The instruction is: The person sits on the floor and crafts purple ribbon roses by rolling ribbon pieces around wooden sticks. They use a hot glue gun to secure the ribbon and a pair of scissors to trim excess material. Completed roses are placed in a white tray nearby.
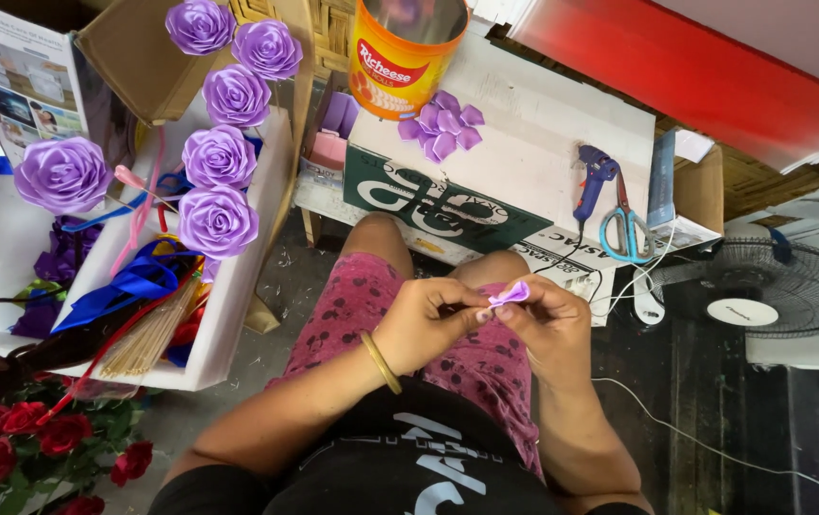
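Home craft spot: ribbon roses (pixel 219 157), glue gun (pixel 593 181)

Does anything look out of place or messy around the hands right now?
Nothing looks damaged or spilled. Both hands, left hand and right hand, pinch a small purple ribbon piece. The glue gun and scissors lie close to the box edge, and a white cord trails loosely across the floor.

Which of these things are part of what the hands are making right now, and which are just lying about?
In use:
left hand
right hand
purple ribbon piece
folded purple petals
finished purple roses
glue gun
scissors

Lying about:
orange tin
fan
red roses
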